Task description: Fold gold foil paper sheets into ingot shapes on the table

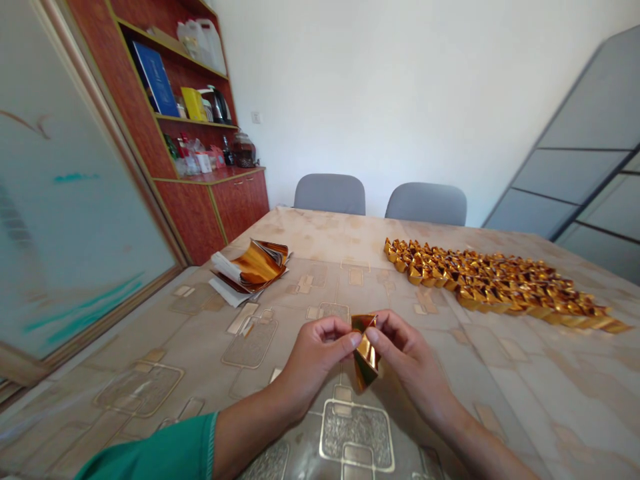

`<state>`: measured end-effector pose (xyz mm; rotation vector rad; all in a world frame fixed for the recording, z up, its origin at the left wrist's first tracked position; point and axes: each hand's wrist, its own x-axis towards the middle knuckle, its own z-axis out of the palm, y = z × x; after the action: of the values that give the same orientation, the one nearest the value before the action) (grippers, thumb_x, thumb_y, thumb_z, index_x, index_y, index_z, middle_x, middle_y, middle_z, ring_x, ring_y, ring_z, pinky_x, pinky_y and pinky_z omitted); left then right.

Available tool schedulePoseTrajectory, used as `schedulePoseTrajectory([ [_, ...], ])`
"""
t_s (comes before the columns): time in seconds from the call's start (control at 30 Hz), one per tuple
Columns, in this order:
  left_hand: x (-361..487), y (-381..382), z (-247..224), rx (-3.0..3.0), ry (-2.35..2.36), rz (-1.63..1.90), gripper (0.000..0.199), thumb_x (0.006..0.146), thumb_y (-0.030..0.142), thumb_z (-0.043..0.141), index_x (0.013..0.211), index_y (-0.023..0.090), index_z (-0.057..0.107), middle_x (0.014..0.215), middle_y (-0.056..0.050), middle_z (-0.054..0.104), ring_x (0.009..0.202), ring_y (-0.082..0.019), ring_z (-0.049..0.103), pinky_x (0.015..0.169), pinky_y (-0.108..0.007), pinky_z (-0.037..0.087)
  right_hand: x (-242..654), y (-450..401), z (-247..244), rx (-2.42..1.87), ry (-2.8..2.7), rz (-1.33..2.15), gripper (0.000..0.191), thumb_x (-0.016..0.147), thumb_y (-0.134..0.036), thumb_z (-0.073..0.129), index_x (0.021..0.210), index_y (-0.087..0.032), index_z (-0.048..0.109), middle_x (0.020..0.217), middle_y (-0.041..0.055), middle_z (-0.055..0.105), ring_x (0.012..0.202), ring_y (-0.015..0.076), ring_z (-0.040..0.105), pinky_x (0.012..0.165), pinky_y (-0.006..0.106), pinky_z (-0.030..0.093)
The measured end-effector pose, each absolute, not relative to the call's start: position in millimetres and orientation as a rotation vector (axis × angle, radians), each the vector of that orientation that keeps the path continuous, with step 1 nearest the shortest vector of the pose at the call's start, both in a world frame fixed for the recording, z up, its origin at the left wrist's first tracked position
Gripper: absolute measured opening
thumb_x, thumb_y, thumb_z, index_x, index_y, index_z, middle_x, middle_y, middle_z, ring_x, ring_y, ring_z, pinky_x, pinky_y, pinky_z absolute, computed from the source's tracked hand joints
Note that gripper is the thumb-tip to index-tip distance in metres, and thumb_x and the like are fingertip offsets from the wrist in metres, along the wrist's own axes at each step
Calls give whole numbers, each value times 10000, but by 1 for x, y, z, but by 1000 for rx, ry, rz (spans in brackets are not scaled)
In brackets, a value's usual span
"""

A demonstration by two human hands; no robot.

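Note:
A small folded piece of shiny gold foil paper point(366, 363) is held upright between my two hands, above the near middle of the table. My left hand point(320, 353) pinches its left side between thumb and fingers. From the right, my right hand point(407, 353) presses its thumb on the foil, with the fingers behind it. To the left lies a loose stack of gold foil paper sheets point(263, 263), some showing white backs. On the right, many folded gold foil pieces point(495, 280) stand packed together in rows.
A patterned cloth covers the table point(320, 280). Behind its far edge stand two grey chairs point(330, 193). A reddish wooden cabinet point(215, 207) with bottles, boxes and a kettle is at the back left, beside a frosted sliding door point(65, 200).

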<state>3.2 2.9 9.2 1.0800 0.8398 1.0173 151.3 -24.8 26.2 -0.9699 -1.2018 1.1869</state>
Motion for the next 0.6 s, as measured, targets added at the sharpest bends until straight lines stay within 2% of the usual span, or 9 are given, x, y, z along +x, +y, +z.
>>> schedulePoseTrajectory([
  [0.27,9,-1,3,1026,847,960,240,705,339,785,720,141,650,685,1,626,654,-115,537,634,-232,395,152,-24,22,-1024,-1062,1215,303,770,-419,758,691,-166,611,609,-24,548,556,106,455,512,221,386],
  [0.6,7,-3,4,1060,885,976,211,684,303,780,685,137,650,642,-4,622,619,-122,538,609,-242,405,154,-24,24,-1036,-1052,1311,339,756,-478,757,736,-167,624,606,-29,549,545,106,459,511,223,389],
])
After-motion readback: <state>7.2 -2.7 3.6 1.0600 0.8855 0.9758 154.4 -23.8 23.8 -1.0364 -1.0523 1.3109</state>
